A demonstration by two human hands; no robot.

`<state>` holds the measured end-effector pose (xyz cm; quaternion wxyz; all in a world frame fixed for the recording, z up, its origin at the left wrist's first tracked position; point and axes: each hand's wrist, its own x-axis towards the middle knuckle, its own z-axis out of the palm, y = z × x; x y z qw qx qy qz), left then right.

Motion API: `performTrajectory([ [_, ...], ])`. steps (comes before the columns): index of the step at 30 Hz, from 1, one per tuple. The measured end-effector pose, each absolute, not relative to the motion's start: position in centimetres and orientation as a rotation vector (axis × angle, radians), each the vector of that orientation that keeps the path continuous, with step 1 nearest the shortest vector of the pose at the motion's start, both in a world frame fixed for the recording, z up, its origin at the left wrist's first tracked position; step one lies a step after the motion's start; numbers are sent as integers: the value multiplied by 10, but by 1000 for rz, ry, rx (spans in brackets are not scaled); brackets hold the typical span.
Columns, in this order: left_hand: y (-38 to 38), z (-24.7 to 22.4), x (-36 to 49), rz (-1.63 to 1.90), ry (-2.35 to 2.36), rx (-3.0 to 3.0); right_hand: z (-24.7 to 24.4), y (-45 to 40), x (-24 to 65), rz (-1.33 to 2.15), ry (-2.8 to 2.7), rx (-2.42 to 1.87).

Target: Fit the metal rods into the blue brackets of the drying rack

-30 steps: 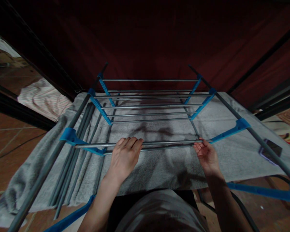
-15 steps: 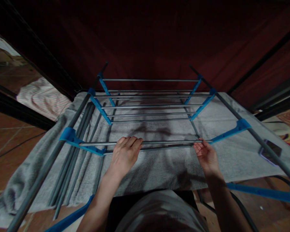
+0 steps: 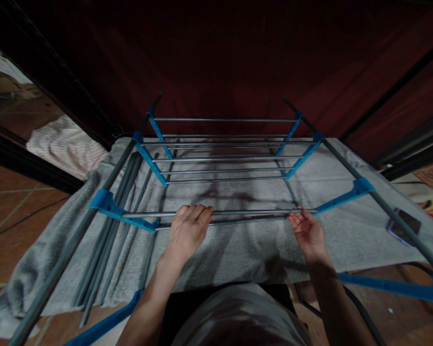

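Observation:
My left hand (image 3: 191,228) is wrapped over a grey metal tube (image 3: 250,212) left of its middle. Farther right, my right hand (image 3: 308,233) pinches the same tube close to its right end, beside a blue plastic bracket (image 3: 346,196). The tube's left end lies over another blue bracket (image 3: 128,218); whether it sits in a socket I cannot tell. Just below runs a second crossbar (image 3: 250,221), spanning the two brackets. These parts belong to a rack frame with long grey side poles (image 3: 63,262), and farther back several crossbars (image 3: 223,157) join more blue brackets.
Several loose grey tubes (image 3: 110,245) lie at the left on a grey blanket (image 3: 238,254). A phone (image 3: 406,226) rests at the right, under the side pole. Blue brackets (image 3: 393,287) jut out near me on both sides. A dark red curtain (image 3: 216,62) hangs behind the rack.
The held tube's left end has shifted slightly to the right along the left bracket. My left hand has moved barely, and my right hand keeps its place.

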<state>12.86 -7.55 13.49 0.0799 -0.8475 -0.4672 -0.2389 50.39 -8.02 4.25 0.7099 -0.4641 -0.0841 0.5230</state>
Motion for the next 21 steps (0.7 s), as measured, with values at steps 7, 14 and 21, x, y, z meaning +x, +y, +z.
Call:
performTrajectory([
  [7, -75, 127, 128, -702, -1377, -2509, 40, -81, 504, 1160, -185, -1026],
  [14, -76, 124, 129, -679, -1357, -2482, 42, -81, 504, 1157, -184, -1033],
  [21, -82, 97, 125, -637, -1345, -2487, 40, -82, 503, 1145, -194, -1042],
])
